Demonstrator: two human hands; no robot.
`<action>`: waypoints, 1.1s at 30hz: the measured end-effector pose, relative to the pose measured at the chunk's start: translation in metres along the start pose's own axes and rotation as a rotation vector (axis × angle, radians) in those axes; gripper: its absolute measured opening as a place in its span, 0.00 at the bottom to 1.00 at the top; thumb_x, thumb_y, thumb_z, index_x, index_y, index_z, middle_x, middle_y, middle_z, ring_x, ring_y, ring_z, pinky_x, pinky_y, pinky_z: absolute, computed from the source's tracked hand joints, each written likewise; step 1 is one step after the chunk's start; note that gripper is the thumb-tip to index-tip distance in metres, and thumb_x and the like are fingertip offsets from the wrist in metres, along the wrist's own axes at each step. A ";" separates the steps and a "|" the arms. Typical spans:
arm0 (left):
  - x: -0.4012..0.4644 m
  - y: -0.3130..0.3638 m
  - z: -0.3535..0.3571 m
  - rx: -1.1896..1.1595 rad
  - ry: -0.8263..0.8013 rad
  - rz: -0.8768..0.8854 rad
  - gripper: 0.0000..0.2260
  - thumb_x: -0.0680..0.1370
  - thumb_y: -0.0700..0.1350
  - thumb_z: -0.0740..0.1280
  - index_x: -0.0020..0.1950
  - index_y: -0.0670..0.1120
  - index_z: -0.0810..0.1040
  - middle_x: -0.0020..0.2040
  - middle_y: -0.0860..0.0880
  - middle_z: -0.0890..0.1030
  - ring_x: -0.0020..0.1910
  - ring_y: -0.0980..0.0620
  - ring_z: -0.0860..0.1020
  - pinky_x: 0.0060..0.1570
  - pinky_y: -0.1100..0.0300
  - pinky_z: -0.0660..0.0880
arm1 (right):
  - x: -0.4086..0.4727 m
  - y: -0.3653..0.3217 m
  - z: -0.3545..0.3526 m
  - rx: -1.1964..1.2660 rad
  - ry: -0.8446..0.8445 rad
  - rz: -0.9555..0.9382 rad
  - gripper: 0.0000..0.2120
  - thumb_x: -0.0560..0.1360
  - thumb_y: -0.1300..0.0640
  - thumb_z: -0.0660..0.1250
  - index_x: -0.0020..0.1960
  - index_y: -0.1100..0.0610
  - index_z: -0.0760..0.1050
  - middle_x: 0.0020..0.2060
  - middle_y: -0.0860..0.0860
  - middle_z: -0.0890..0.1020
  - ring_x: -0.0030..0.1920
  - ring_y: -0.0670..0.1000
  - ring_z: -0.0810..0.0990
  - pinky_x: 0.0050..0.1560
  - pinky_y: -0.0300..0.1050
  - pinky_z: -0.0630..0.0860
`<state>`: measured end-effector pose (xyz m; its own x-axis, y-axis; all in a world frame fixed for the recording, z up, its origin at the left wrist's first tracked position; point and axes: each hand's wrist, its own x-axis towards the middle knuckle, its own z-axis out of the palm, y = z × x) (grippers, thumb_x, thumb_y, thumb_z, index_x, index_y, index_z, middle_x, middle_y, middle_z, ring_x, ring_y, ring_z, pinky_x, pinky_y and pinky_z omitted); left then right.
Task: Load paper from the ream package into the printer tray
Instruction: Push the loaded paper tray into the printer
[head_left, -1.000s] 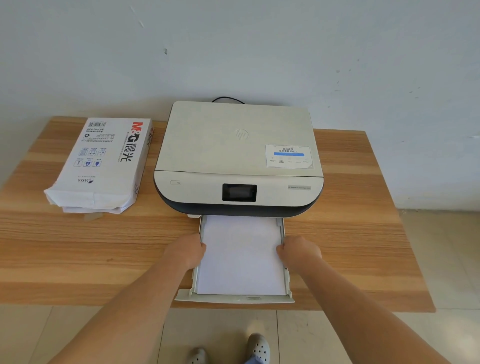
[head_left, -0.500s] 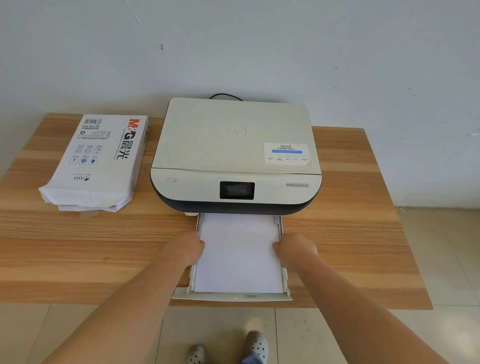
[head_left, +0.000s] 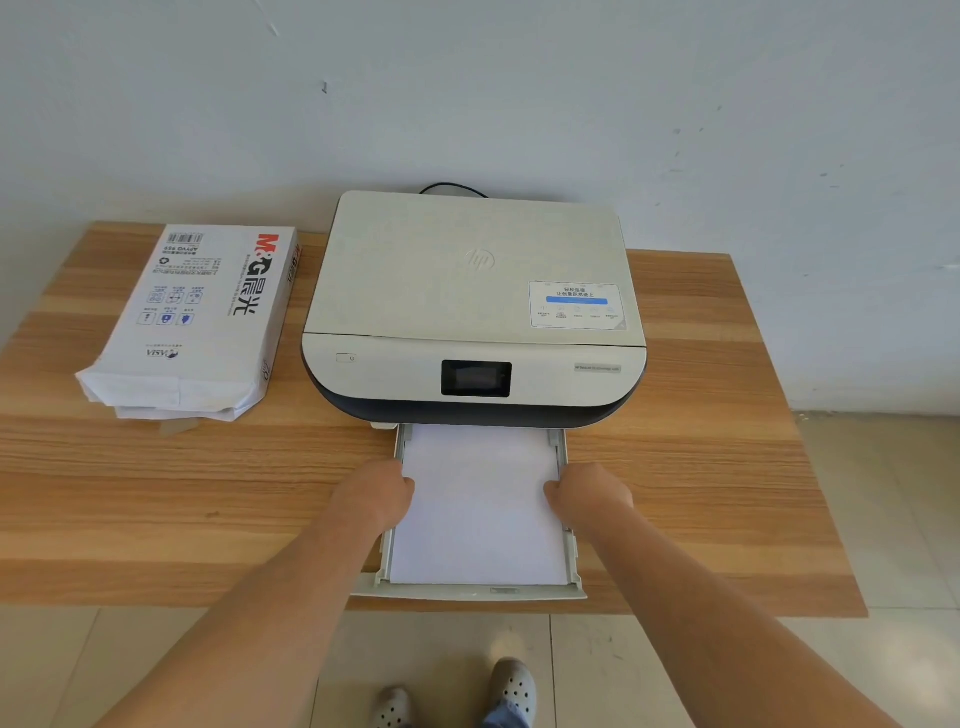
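A white stack of paper (head_left: 478, 499) lies flat in the pulled-out printer tray (head_left: 467, 592), which sticks out past the table's front edge. The tray belongs to a beige and black printer (head_left: 472, 306) at the middle of the table. My left hand (head_left: 376, 493) is closed on the tray's left side, fingers curled over the paper's edge. On the right side my right hand (head_left: 589, 493) grips the same way. The opened white ream package (head_left: 192, 322) lies at the left of the printer, its torn end facing me.
The wooden table (head_left: 701, 467) stands against a pale wall (head_left: 519, 104). A black cable (head_left: 452, 188) runs behind the printer. Tiled floor and my two feet in grey clogs (head_left: 511, 686) show below the table's front edge.
Both hands stay on the tray's sides with hardly any shift. The view has drifted slightly, nothing else moved.
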<state>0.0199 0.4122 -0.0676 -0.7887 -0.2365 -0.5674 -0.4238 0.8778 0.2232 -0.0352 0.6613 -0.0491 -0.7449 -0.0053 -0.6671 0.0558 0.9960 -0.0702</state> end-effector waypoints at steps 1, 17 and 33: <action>0.000 0.000 0.000 0.002 0.004 -0.001 0.14 0.81 0.48 0.54 0.58 0.44 0.74 0.49 0.48 0.76 0.46 0.51 0.74 0.44 0.59 0.71 | 0.000 0.000 0.000 0.001 0.003 0.002 0.13 0.76 0.55 0.52 0.45 0.57 0.74 0.37 0.52 0.77 0.39 0.53 0.79 0.35 0.43 0.73; 0.001 -0.001 0.001 0.014 0.002 0.007 0.17 0.81 0.48 0.54 0.65 0.44 0.72 0.60 0.45 0.77 0.53 0.49 0.75 0.53 0.56 0.74 | 0.000 -0.001 0.001 -0.003 0.021 0.001 0.12 0.76 0.55 0.52 0.45 0.57 0.73 0.36 0.51 0.75 0.35 0.51 0.75 0.32 0.42 0.69; -0.016 0.010 -0.018 0.033 0.119 0.164 0.12 0.81 0.50 0.55 0.57 0.45 0.71 0.45 0.48 0.78 0.41 0.52 0.77 0.41 0.58 0.75 | -0.014 0.002 -0.017 0.141 0.238 -0.192 0.14 0.77 0.51 0.54 0.35 0.53 0.67 0.32 0.49 0.75 0.31 0.50 0.73 0.31 0.42 0.69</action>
<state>0.0209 0.4170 -0.0420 -0.8938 -0.1350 -0.4276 -0.2718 0.9215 0.2774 -0.0362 0.6644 -0.0277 -0.8840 -0.1542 -0.4413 -0.0216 0.9565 -0.2908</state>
